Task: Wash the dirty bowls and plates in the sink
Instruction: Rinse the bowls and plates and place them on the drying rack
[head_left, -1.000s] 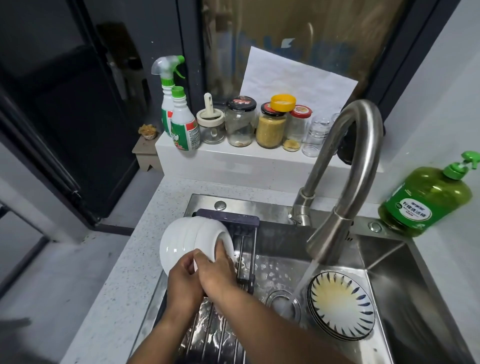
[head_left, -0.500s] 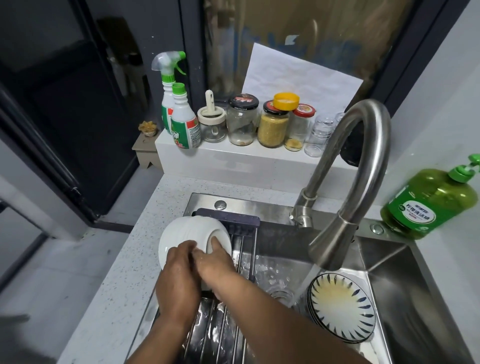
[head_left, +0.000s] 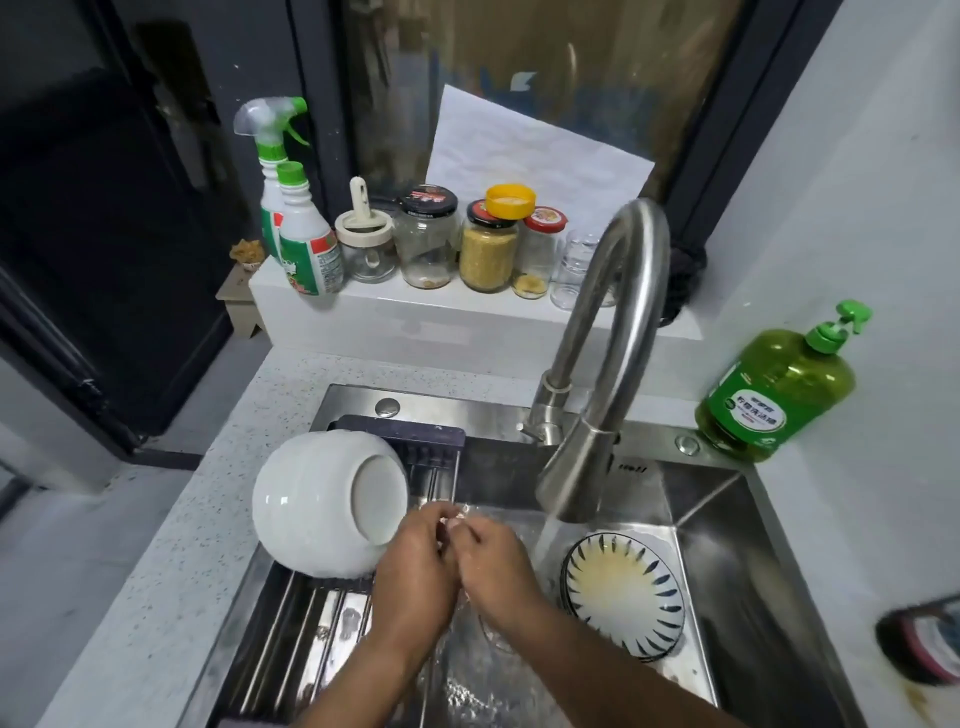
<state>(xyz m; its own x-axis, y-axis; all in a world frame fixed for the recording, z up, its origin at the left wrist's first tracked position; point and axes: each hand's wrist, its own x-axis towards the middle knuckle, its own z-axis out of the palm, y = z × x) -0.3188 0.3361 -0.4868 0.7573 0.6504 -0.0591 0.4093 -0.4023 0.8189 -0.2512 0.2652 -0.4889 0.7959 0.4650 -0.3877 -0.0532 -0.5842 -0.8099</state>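
Your white bowls (head_left: 324, 512) lie stacked on their sides on the drying rack (head_left: 311, 618), which spans the left part of the sink (head_left: 727, 519), their bases turned toward the faucet (head_left: 602, 364). A stack of striped plates (head_left: 623, 595), the top one smeared yellowish, leans in the sink basin just right of the water stream that falls from the faucet. Your left hand (head_left: 415, 577) and right hand (head_left: 498, 569) meet over the basin, between the bowls and the plates and just left of the stream; the fingers are loosely bent and touch one another, and whether they hold anything small between them cannot be told. Neither hand touches the bowls or the plates. A green dish soap bottle (head_left: 774, 392) stands on the counter at the sink's far right corner. On the ledge behind the faucet stand two spray bottles (head_left: 296, 228) and a row of jars (head_left: 457, 244).
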